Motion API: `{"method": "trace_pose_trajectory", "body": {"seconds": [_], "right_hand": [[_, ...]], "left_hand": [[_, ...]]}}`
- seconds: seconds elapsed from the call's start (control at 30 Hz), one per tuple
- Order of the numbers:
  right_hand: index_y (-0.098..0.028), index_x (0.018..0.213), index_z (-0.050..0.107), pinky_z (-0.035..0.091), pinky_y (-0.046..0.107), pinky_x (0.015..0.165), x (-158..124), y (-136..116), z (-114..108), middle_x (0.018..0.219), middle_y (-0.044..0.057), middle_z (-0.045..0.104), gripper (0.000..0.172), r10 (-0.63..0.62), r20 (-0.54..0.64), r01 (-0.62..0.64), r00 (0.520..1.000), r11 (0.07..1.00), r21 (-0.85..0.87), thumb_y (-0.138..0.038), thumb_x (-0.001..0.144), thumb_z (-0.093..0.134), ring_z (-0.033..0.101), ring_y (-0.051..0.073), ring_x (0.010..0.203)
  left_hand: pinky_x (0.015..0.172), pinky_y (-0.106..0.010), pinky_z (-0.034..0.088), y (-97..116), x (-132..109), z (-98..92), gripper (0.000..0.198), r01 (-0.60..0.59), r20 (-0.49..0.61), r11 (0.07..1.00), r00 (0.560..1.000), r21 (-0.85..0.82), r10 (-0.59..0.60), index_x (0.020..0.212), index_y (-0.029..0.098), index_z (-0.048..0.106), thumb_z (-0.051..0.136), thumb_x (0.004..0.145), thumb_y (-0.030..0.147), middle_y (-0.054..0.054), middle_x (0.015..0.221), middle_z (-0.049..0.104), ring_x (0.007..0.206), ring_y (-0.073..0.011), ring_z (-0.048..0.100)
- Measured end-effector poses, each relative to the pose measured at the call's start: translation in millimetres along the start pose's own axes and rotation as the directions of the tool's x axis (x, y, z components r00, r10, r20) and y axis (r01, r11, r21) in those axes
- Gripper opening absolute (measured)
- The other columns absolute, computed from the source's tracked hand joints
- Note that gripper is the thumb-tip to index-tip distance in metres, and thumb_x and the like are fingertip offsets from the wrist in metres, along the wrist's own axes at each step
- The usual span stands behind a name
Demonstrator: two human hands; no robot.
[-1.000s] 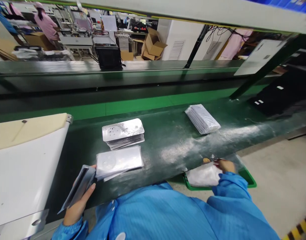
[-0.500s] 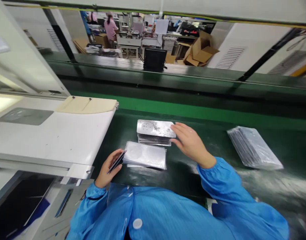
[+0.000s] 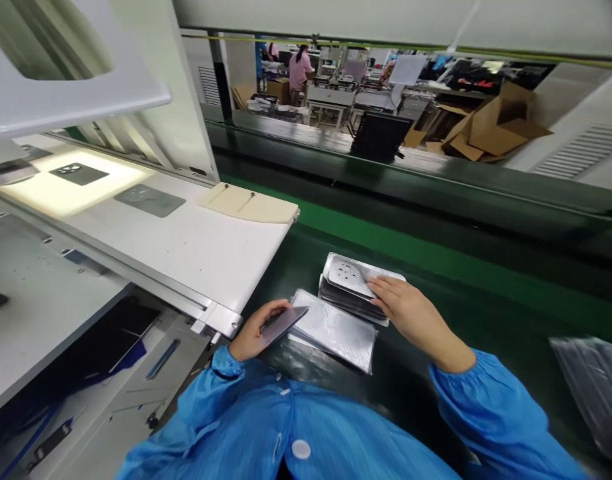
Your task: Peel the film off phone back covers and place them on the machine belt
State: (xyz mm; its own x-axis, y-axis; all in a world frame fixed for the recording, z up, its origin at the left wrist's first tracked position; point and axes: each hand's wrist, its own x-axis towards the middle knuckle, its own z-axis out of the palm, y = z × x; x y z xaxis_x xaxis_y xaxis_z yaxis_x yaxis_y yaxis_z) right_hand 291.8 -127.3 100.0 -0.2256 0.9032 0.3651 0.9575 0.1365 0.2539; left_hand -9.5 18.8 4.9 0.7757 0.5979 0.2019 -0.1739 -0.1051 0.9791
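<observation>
My left hand (image 3: pixel 253 332) is closed around the edge of a thin, dark, phone-sized panel (image 3: pixel 285 324), which is tilted over the left end of a pile of silvery film-covered sheets (image 3: pixel 339 331). Just behind that pile stands a stack of thin plates (image 3: pixel 351 305). On its top, a silvery plate with a camera-hole pattern (image 3: pixel 342 272) lies slightly askew. My right hand (image 3: pixel 411 313) has its fingers over the right end of this top plate, the thumb at the near side. The undersides of the fingers are hidden.
To the left is a white worktop (image 3: pixel 201 260) with a lit panel (image 3: pixel 131 175), a grey panel (image 3: pixel 151 200) and a cream pad (image 3: pixel 251 203). A plastic-wrapped bundle (image 3: pixel 593 387) lies at the right on the green bench (image 3: pixel 491 333). A black monitor (image 3: pixel 381 135) stands behind.
The view has swung left, showing more of the worktop. The panel in my left hand has tipped flatter. My right hand's fingers have closed in over the top plate, which now sits askew.
</observation>
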Motion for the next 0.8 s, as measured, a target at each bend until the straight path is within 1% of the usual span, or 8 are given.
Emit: {"method": "trace_pose_trajectory", "body": {"seconds": [0.17, 0.3, 0.4, 0.53, 0.6, 0.67, 0.73, 0.8], "right_hand": [[-0.006, 0.104, 0.068, 0.055, 0.041, 0.083, -2, -5, 1, 0.105, 0.017, 0.067, 0.031, -0.083, -0.108, 0.072, 0.991, 0.992, -0.105, -0.009, 0.093, 0.039, 0.065, 0.026, 0.096], [-0.014, 0.104, 0.069, 0.058, 0.038, 0.077, 1, -6, -5, 0.103, 0.011, 0.068, 0.027, -0.004, -0.153, 0.006, 0.988, 1.0, 0.015, -0.022, 0.096, 0.045, 0.066, 0.024, 0.092], [-0.017, 0.102, 0.069, 0.058, 0.037, 0.075, 7, -1, -13, 0.099, 0.008, 0.069, 0.024, 0.005, -0.197, 0.013, 0.98, 0.996, 0.086, -0.027, 0.096, 0.048, 0.067, 0.023, 0.088], [-0.016, 0.101, 0.066, 0.055, 0.038, 0.08, 18, 2, -23, 0.095, 0.008, 0.07, 0.014, -0.029, -0.341, 0.017, 0.94, 0.999, -0.04, -0.017, 0.09, 0.058, 0.067, 0.024, 0.087], [-0.016, 0.102, 0.064, 0.055, 0.035, 0.078, 31, -2, -28, 0.092, 0.007, 0.071, 0.018, -0.047, -0.449, -0.004, 0.893, 0.994, -0.112, -0.012, 0.084, 0.066, 0.068, 0.023, 0.084], [-0.016, 0.104, 0.063, 0.055, 0.031, 0.073, 52, -13, -35, 0.09, 0.006, 0.071, 0.022, -0.057, -0.524, -0.004, 0.85, 0.993, -0.116, -0.011, 0.082, 0.068, 0.068, 0.021, 0.079], [-0.017, 0.106, 0.062, 0.054, 0.029, 0.072, 82, -29, -40, 0.093, 0.005, 0.071, 0.021, -0.076, -0.544, 0.044, 0.836, 0.996, -0.072, -0.013, 0.086, 0.065, 0.068, 0.019, 0.08], [-0.017, 0.106, 0.062, 0.054, 0.029, 0.078, 118, -49, -41, 0.097, 0.006, 0.07, 0.017, -0.142, -0.531, 0.14, 0.836, 0.989, -0.044, -0.014, 0.089, 0.06, 0.067, 0.018, 0.086]], "left_hand": [[0.106, -0.043, 0.041, 0, 1, 1.0, 0.051, -0.055, 0.017, 0.998, 0.998, 0.023, 0.054, 0.128, 0.02, 0.052, 0.066, 0.082, 0.036, -0.013, 0.124, 0.061, 0.118, -0.026, 0.057], [0.104, -0.043, 0.042, 2, 3, 0.2, 0.051, -0.082, 0.033, 0.996, 0.996, 0.043, 0.08, 0.128, 0.02, 0.052, 0.065, 0.083, 0.04, -0.014, 0.122, 0.061, 0.116, -0.0263, 0.058], [0.102, -0.041, 0.044, 4, 5, -1.0, 0.052, -0.098, 0.062, 0.993, 0.994, 0.062, 0.094, 0.129, 0.018, 0.052, 0.063, 0.084, 0.043, -0.015, 0.121, 0.06, 0.115, -0.0261, 0.058], [0.099, -0.04, 0.045, 7, 6, -2.7, 0.052, -0.134, 0.081, 0.986, 0.989, 0.095, 0.127, 0.128, 0.017, 0.051, 0.062, 0.085, 0.044, -0.016, 0.12, 0.06, 0.112, -0.026, 0.059], [0.098, -0.039, 0.046, 7, 7, -3.5, 0.05, -0.148, 0.084, 0.983, 0.987, 0.11, 0.139, 0.128, 0.016, 0.051, 0.061, 0.086, 0.042, -0.016, 0.119, 0.06, 0.111, -0.0254, 0.059], [0.099, -0.039, 0.045, 5, 7, -4.1, 0.049, -0.155, 0.093, 0.982, 0.985, 0.113, 0.145, 0.128, 0.016, 0.05, 0.061, 0.086, 0.04, -0.017, 0.119, 0.06, 0.112, -0.0249, 0.059], [0.099, -0.038, 0.045, 3, 7, -4.6, 0.051, -0.157, 0.094, 0.981, 0.985, 0.114, 0.146, 0.129, 0.016, 0.05, 0.063, 0.085, 0.038, -0.017, 0.12, 0.06, 0.112, -0.0248, 0.059], [0.099, -0.039, 0.046, 1, 7, -5.1, 0.053, -0.158, 0.083, 0.979, 0.985, 0.13, 0.149, 0.13, 0.017, 0.049, 0.065, 0.084, 0.037, -0.017, 0.121, 0.061, 0.113, -0.0249, 0.059]]}}
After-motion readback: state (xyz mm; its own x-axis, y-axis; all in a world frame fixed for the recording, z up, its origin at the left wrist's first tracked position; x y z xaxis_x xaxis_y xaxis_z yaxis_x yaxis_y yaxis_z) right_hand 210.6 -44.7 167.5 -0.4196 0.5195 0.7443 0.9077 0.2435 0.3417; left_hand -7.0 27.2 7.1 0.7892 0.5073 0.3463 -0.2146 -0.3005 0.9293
